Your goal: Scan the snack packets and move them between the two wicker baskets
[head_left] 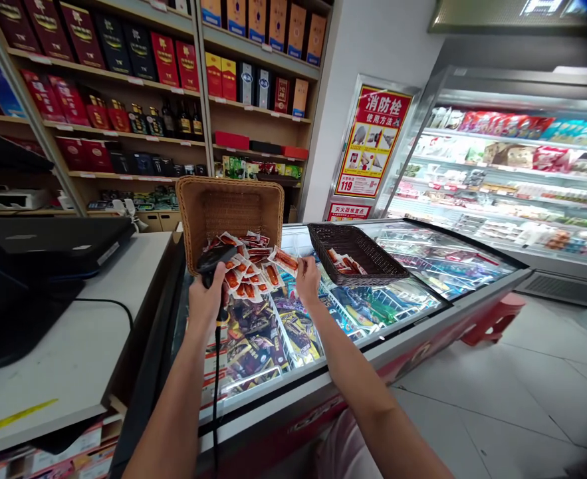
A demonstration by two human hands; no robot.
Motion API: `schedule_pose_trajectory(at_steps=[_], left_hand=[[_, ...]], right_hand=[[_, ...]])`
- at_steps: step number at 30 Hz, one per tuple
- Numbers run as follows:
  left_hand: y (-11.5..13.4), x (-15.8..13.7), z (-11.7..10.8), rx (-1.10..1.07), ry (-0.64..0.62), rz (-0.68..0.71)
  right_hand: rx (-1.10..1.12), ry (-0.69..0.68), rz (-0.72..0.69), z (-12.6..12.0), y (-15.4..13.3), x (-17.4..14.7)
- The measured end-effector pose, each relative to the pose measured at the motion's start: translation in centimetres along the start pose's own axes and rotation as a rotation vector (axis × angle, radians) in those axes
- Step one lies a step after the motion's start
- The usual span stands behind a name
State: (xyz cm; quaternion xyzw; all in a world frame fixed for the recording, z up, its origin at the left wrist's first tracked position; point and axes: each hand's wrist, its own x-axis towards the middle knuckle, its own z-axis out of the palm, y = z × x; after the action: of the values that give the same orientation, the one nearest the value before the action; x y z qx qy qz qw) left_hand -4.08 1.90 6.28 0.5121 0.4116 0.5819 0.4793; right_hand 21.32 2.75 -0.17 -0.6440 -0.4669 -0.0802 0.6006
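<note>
My left hand (207, 297) is closed around the black scanner (215, 259), its head aimed at the heap of red snack packets (246, 269) spilling from the tan basket (231, 209) tipped on the freezer lid (423, 266). My right hand (308, 279) pinches one packet (286, 259) at the heap's edge, near the dark basket (357, 253), which holds a few more.

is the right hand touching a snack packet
Touching: the head view shows the right hand pinching a snack packet by its edge, beside the tan basket.
</note>
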Motion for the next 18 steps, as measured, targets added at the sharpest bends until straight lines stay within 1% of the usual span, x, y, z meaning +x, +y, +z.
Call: schedule_pose_trajectory(at_steps=[3,6,8,13,18], left_hand=[[-0.9,-0.5,1.0,0.178,-0.170,0.004],[-1.6,-1.0,2.0,0.223,-0.292,-0.057],[-1.8,-1.4,2.5,0.209,-0.333,-0.083],[-1.5,-1.8,2.8,0.183,-0.394,-0.066],[-1.2,-2.0,2.8,0.256,-0.428,-0.023]], right_hand=[[0.046,0.049,0.020,-0.4,0.9,-0.4],[0.065,0.076,0.032,-0.4,1.3,-0.2],[0.076,0.090,0.029,-0.4,1.4,-0.1],[0.099,0.082,0.029,-0.6,1.4,-0.1],[0.159,0.069,0.010,-0.8,1.1,-0.1]])
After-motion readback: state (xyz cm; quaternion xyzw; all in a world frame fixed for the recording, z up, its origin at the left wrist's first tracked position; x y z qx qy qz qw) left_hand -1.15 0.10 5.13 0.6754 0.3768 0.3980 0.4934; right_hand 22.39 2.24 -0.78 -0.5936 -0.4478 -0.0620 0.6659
